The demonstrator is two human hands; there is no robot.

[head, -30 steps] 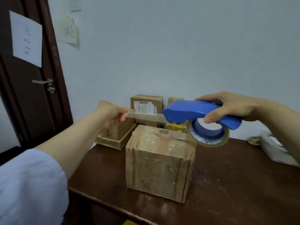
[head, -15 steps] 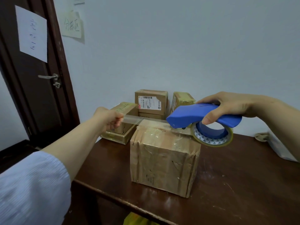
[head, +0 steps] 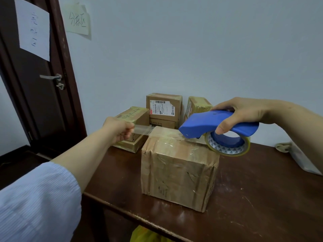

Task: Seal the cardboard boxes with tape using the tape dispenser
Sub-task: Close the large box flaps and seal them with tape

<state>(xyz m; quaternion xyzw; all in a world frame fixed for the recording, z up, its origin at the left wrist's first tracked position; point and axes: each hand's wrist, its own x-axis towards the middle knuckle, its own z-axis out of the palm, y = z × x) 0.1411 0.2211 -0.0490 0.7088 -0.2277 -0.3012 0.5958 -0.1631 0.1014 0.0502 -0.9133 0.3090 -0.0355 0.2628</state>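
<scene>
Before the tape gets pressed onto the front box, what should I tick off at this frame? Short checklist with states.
1. Left hand pinches the end of the tape strip: ok.
2. Right hand grips the tape dispenser: ok.
3. Tape strip runs unwrinkled from hand towards dispenser: ok.
4. Front box sits flat on the table: ok.
5. Strip already stuck to the box top: cannot tell.
6. Strip lined up with the flap seam: cannot tell.
</scene>
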